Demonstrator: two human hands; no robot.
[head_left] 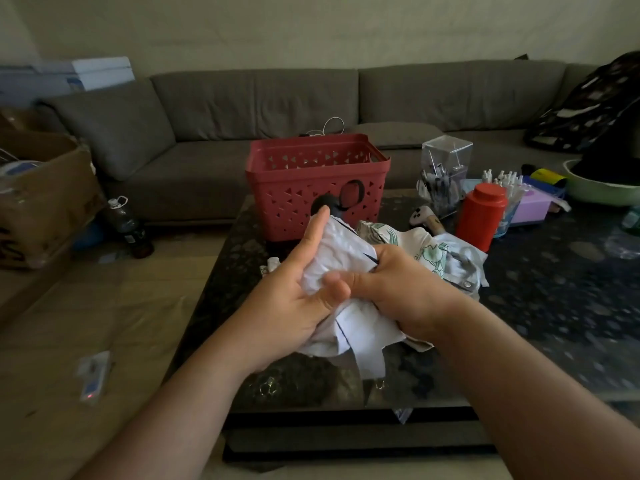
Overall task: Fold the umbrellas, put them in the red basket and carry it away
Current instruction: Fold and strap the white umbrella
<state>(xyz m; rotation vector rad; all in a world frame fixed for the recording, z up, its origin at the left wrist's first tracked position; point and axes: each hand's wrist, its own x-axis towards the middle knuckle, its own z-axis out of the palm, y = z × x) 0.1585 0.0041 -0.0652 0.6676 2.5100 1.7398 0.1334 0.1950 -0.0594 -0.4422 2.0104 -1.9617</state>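
I hold a white umbrella [341,249] over the dark table, its black handle pointing at the red basket [317,183]. My left hand [294,292] cups the crumpled canopy from the left, thumb pressed across the fabric. My right hand [398,289] grips the canopy from the right, fingers curled into the cloth. Loose white folds hang below both hands. A second umbrella [433,251], white with a green print, lies on the table just behind my right hand. The basket stands at the table's far edge and looks empty from here.
A red canister [479,214], a clear acrylic box [445,171], small bottles and a purple box crowd the table's right back. A grey sofa [242,109] runs behind. A cardboard box [41,192] and a dark bottle [126,223] stand on the floor at left.
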